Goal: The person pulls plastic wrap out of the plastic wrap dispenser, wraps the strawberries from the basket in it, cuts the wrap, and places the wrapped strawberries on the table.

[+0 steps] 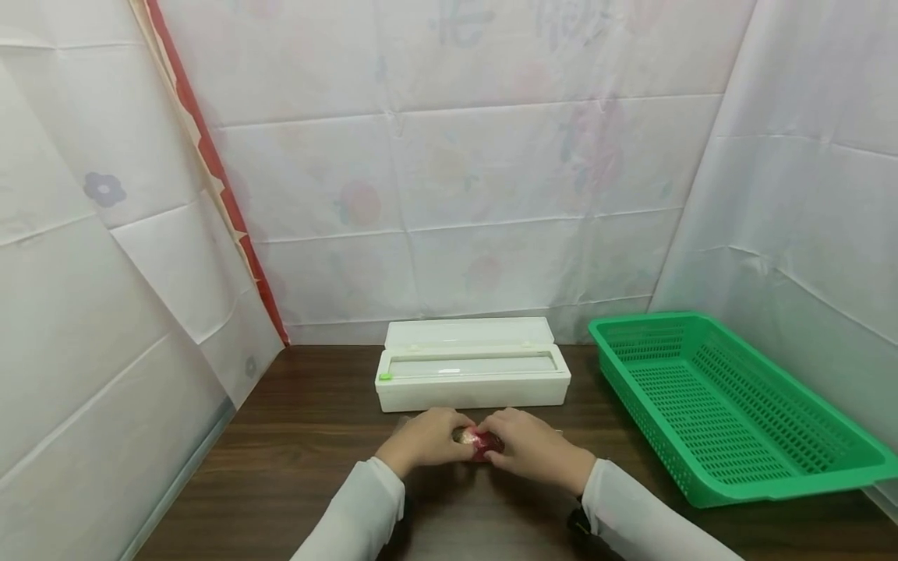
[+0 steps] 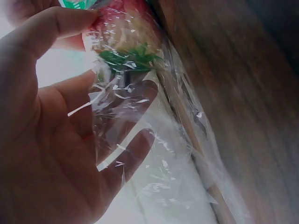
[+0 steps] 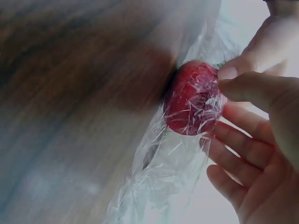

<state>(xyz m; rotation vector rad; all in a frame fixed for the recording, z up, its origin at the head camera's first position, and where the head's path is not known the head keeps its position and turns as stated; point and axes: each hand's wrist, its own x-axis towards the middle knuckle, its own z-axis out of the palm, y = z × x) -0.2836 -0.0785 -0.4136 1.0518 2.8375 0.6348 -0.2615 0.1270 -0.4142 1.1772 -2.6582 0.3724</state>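
Observation:
A red fruit [image 1: 482, 444] with a pale end and green leaves [image 2: 128, 59] is wrapped in clear cling film [image 3: 180, 161]. My left hand [image 1: 426, 438] grips its leafy side between thumb and fingers; in the left wrist view, some fingers show through the film. From the other side my right hand [image 1: 536, 448] holds the red end, thumb on top and fingers behind the film. Loose film trails beyond the fruit at both ends. Just behind my hands stands a white cling film dispenser [image 1: 477, 393], its lid [image 1: 470, 333] raised and a small green slider at its left end.
A green plastic basket [image 1: 708, 421] with slotted walls stands on the right of the dark wooden table [image 1: 295, 436]. White printed sheets [image 1: 477, 171] hang behind the table and along both sides.

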